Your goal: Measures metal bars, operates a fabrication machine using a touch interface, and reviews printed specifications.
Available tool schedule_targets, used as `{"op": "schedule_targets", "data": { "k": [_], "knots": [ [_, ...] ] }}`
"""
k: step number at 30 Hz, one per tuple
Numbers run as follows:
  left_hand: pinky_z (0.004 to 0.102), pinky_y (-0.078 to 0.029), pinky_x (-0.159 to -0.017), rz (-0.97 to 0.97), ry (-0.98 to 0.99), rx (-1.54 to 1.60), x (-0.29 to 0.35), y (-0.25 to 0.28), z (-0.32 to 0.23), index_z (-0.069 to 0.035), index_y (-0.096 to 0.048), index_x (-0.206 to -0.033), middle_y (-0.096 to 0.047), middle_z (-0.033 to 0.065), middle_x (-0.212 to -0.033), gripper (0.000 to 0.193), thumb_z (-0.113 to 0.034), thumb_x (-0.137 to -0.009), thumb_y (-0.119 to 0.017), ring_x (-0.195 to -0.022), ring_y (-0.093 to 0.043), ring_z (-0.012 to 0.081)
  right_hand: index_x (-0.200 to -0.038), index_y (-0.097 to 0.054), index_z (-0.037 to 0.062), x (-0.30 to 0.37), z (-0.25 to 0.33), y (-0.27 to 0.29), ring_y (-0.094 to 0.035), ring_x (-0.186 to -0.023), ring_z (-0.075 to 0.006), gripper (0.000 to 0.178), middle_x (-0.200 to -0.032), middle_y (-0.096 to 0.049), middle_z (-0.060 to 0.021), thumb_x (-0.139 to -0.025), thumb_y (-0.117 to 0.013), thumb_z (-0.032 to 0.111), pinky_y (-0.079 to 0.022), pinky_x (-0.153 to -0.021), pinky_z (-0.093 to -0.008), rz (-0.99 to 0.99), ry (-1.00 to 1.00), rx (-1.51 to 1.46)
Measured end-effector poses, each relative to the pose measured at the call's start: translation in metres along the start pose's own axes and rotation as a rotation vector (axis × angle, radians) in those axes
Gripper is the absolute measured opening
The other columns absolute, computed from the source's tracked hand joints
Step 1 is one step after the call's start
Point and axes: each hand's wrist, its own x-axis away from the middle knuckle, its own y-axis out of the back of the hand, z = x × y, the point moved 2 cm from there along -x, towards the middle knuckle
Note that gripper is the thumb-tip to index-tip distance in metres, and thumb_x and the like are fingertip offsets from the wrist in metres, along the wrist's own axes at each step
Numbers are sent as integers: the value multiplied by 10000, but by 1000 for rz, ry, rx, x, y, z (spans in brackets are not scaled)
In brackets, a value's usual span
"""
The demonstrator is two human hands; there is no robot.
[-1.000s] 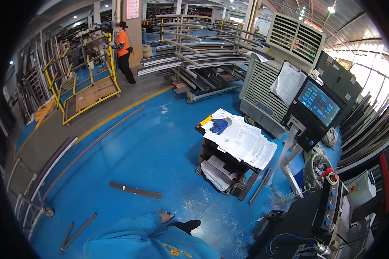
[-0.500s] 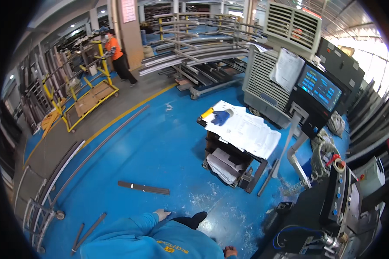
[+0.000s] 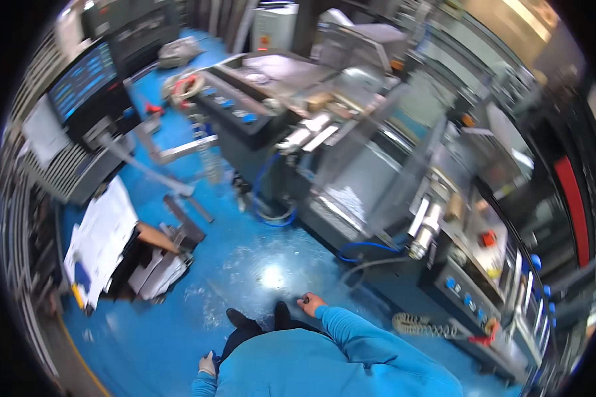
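- Fingers of the right hand look curled, with a dark spot at their tips; whether they pinch something, I cannot tell.
- Left hand hangs low at the person's side, pale with dark blue, perhaps gloved; its fingers are too blurred to read.
- The machine stands ahead and to the right, touched by neither hand, the right one being nearer.
- Its grey hose and blue hose bow out from the near side; passing close could hook a leg or sleeve and strain a fitting.
- The coiled cord hangs below the panel and could snag likewise.
- Leaning on that panel might press a blue button by accident.
- The floor is glossy, with pale scuffs or dust, so a shoe could slip on a quick turn.
- A dark bar near the surface might trip someone.
- Loose papers there could slide off if brushed.
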Motion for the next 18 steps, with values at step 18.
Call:
{"op": "schedule_targets", "data": {
  "k": [18],
  "knots": [
    [360,-537,-584,315,-73,-51,-83,-125,-284,-48,-648,-1098,-709,106,-951,310,-325,-968,-604,-690,-662,226,-1227,-666,85,99,-7,58,-658,-1023,-266,446,-1172,-708,-74,-954,-592,430,-502,-910,-345,-391,-334,-688]
  ]
}}
